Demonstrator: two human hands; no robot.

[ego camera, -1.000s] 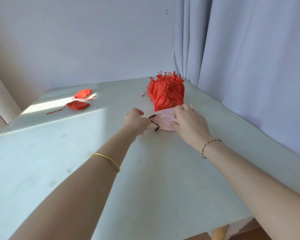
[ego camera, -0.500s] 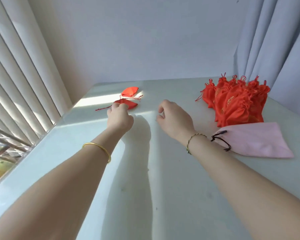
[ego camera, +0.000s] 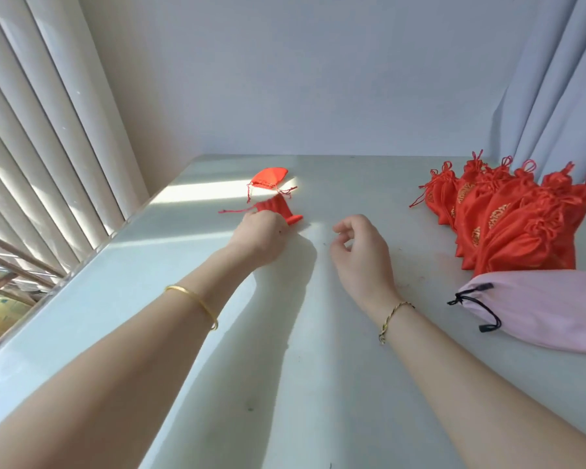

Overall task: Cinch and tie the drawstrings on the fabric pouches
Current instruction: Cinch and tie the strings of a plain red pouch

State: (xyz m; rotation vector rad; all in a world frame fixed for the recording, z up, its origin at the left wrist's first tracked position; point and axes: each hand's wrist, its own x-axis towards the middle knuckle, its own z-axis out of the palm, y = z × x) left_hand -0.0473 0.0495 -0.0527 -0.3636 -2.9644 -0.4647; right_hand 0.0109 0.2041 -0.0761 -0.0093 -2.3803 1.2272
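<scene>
Gripping the near red pouch [ego camera: 279, 211] by its bunched edge, the left hand [ego camera: 261, 235] rests knuckles-up on the table [ego camera: 285, 367]. Its fingertips are tucked out of sight under the hand. The pouch sits on the far left part of the tabletop, at the edge of a patch of sunlight, and its red drawstring [ego camera: 232, 210] trails loose toward the blinds [ego camera: 48, 147]. The right hand [ego camera: 362, 255] hovers just beside it, wrist low, fingers loosely curled and holding nothing.

Most of the work looks done. The heap of red pouches [ego camera: 508, 218] on the right, by the curtain [ego camera: 562, 79], has gathered necks and looped knots showing on top. The pink pouch [ego camera: 548, 309] lies flat in front of that heap with black cords at its mouth, but it cannot be told whether they are tied. Two pouches seem to be left: the one in hand and the far red pouch [ego camera: 269, 174], which lies flat just beyond it with slack strings.

Both forearms reach forward over the table, the left stretched further, and the right hand seems placed to take a cord.
</scene>
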